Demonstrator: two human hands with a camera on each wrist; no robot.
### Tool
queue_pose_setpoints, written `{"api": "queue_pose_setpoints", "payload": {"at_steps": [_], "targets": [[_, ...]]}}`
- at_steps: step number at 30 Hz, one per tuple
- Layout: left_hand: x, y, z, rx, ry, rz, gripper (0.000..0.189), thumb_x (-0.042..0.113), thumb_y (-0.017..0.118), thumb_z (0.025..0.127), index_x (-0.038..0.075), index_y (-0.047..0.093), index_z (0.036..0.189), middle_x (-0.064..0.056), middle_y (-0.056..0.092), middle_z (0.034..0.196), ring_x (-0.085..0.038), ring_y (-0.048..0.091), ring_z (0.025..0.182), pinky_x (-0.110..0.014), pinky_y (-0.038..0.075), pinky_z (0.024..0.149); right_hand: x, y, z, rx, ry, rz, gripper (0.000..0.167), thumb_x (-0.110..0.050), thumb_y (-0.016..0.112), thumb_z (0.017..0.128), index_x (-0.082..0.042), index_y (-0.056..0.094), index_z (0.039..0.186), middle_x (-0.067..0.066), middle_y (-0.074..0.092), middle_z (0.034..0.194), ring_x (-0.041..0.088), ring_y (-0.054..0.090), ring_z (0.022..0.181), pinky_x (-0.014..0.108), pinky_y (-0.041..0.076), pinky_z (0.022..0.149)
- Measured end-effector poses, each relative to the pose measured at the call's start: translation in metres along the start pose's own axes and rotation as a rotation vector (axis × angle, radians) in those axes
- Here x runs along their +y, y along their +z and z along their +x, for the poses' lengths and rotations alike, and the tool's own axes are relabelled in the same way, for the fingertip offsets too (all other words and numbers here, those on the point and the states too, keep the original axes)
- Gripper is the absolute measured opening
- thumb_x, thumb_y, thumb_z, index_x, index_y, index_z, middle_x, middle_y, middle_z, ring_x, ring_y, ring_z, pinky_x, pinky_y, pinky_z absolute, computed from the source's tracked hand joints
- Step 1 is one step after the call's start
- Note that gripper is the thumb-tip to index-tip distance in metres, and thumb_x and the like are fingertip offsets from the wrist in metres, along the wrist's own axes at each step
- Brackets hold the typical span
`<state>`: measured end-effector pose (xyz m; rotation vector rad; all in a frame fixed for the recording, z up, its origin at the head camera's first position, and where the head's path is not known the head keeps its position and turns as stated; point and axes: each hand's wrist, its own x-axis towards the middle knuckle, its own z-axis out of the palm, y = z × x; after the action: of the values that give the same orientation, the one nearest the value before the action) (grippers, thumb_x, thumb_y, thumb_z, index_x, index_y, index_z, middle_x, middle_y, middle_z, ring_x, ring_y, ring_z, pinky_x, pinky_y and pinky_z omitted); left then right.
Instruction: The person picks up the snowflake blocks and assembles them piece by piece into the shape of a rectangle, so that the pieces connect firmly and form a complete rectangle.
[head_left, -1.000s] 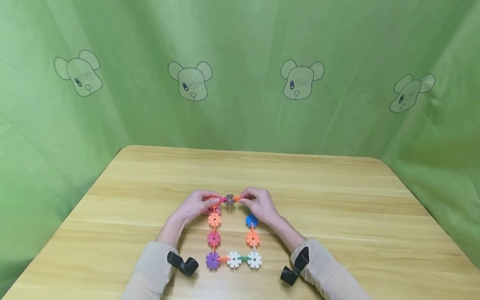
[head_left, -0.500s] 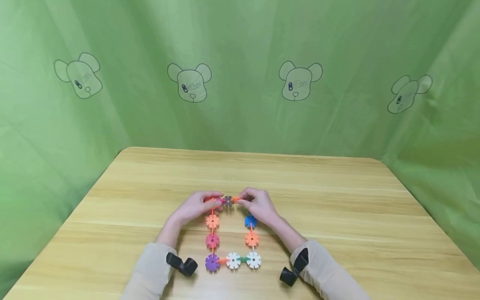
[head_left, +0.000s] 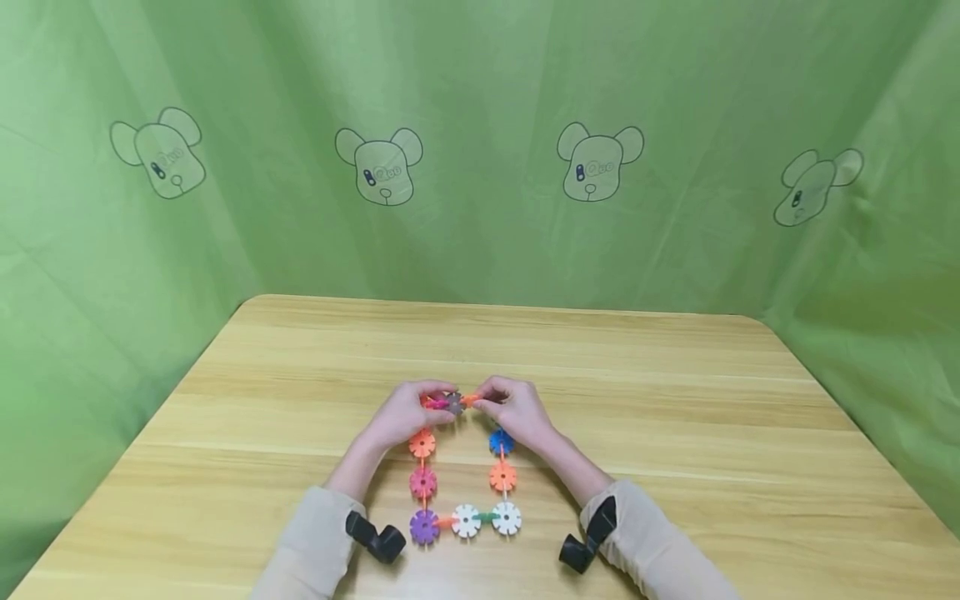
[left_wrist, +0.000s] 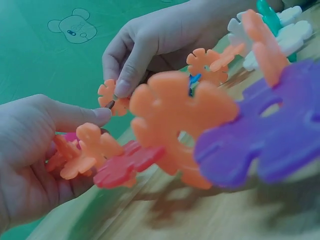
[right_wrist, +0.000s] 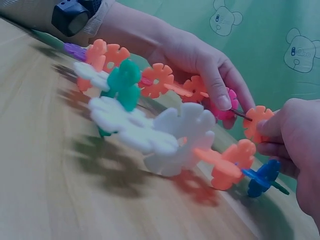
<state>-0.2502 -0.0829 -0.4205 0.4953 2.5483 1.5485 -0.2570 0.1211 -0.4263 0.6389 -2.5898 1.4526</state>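
Note:
Notched plastic snowflake discs are slotted together in a chain that outlines a square with a gap at its far right corner. My left hand (head_left: pixel 407 414) pinches the grey-brown disc (head_left: pixel 454 405) on the far side, beside a pink disc (right_wrist: pixel 220 106). My right hand (head_left: pixel 519 412) holds the orange disc (right_wrist: pixel 255 121) joined to the brown one, thumb and fingers on its edge. Under the right hand stand a blue disc (head_left: pixel 502 442) and a dark green disc (right_wrist: pixel 280 187), apart from that orange one. The near side has a purple disc (head_left: pixel 424 527) and two white discs (head_left: pixel 466 521).
The chain is on a wooden table (head_left: pixel 637 375). A green curtain (head_left: pixel 480 225) printed with mouse heads hangs behind and at both sides. Each sleeve carries a black strap with a wrist camera (head_left: pixel 386 543).
My left hand has slid right along the far side, from the pink disc onto the grey-brown disc. The right hand keeps its hold, and the chain's left side has shifted slightly left.

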Motion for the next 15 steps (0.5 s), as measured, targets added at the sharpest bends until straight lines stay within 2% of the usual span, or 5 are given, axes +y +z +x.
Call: {"api": "queue_pose_setpoints", "payload": {"at_steps": [5,8,11,15], "targets": [[0.001,0.0,0.0,0.012,-0.011,0.005,0.04,0.013,0.074,0.077,0.011,0.064,0.116,-0.003,0.066,0.101,-0.021,0.058,0.094,-0.044,0.043,0.089,0.005,-0.015,0.001,-0.07,-0.015,-0.034,0.024,-0.012,0.066,0.085,-0.002,0.065,0.107,0.009,0.065,0.102,0.022,0.06,0.088,0.034,0.051,0.078],[0.0,0.0,0.0,0.015,-0.014,0.006,0.04,0.013,0.074,0.077,0.011,0.064,0.116,-0.004,0.065,0.104,-0.022,0.058,0.098,-0.046,0.042,0.091,0.01,-0.025,0.0,-0.057,0.04,-0.073,0.029,-0.012,0.065,0.086,0.0,0.062,0.112,0.01,0.063,0.105,0.023,0.059,0.093,0.036,0.049,0.082],[0.0,-0.001,-0.001,0.015,-0.015,0.011,0.041,0.013,0.074,0.077,0.011,0.064,0.117,-0.004,0.065,0.104,-0.021,0.058,0.096,-0.045,0.043,0.09,0.016,-0.032,-0.001,-0.055,0.139,-0.095,0.026,-0.014,0.063,0.088,0.001,0.062,0.109,0.007,0.063,0.094,0.02,0.059,0.083,0.032,0.051,0.073],[0.0,-0.002,-0.002,0.012,-0.018,0.009,0.041,0.013,0.073,0.077,0.011,0.063,0.117,-0.002,0.066,0.101,-0.018,0.058,0.091,-0.042,0.044,0.086,0.02,-0.035,-0.002,-0.136,0.224,-0.125,0.024,-0.019,0.061,0.09,0.0,0.063,0.104,0.003,0.062,0.076,0.015,0.057,0.062,0.027,0.048,0.053]]}}
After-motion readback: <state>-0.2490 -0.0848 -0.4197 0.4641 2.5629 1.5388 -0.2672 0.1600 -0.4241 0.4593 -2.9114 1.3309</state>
